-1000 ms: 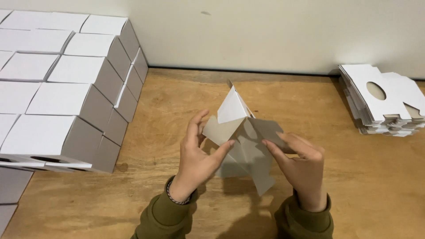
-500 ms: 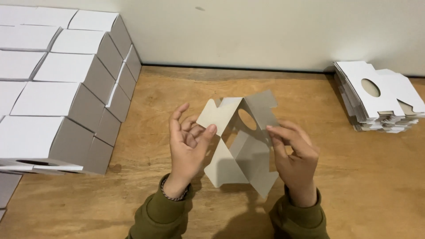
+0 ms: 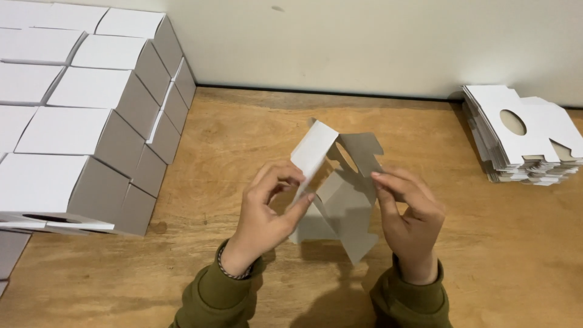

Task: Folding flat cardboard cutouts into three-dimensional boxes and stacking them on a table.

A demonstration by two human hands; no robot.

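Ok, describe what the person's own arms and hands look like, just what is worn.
Both hands are bare, no gloves or rings visible. The left hand has a thin dark beaded bracelet at the wrist. Both arms wear olive-green long sleeves with ribbed cuffs, the left sleeve and the right sleeve. The right hand shows nothing at the wrist.

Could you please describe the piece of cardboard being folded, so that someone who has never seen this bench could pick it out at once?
Start at the wooden table, between the assembled white boxes on the left and the stack of flat blanks on the right. In the middle, the left hand and right hand hold the half-folded box blank. Unlike its neighbours, it is neither flat nor closed: its flaps stick out.
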